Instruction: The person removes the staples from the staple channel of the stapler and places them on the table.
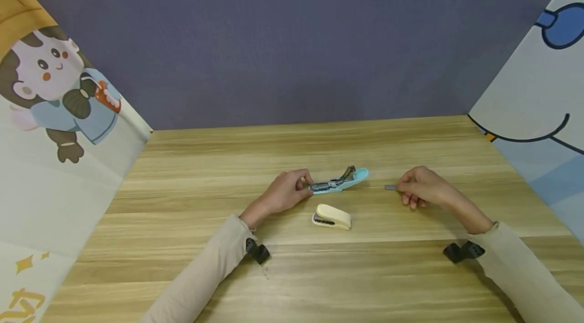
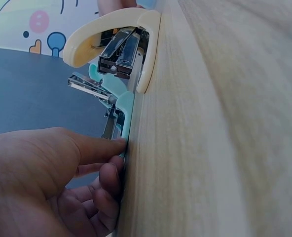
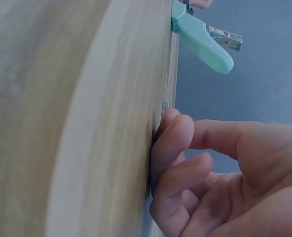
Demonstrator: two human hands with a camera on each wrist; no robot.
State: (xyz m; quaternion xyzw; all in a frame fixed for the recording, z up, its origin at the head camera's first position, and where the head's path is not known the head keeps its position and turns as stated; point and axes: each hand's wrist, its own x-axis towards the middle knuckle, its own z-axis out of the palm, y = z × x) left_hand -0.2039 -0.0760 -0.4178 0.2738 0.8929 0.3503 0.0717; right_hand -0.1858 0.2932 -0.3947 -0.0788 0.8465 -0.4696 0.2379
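A light blue stapler (image 1: 362,175) lies opened out on the wooden table, its metal magazine exposed and a metal part tilted up near its hinge. My left hand (image 1: 283,191) pinches its left end between thumb and fingers, as the left wrist view also shows at the stapler's base (image 2: 127,111). To the right, my right hand (image 1: 424,187) pinches a small grey strip of staples (image 1: 390,187) just above or on the tabletop; the fingers hide part of it. A gap separates the strip from the stapler. Nearer to me sits a cream stapler (image 1: 335,215), touched by neither hand.
The wood-grain table (image 1: 219,160) ends at a dark blue-grey wall (image 1: 292,49) at the back. Printed cartoon panels stand along the left (image 1: 68,110) and right (image 1: 524,84) sides. A small black camera is strapped at each wrist.
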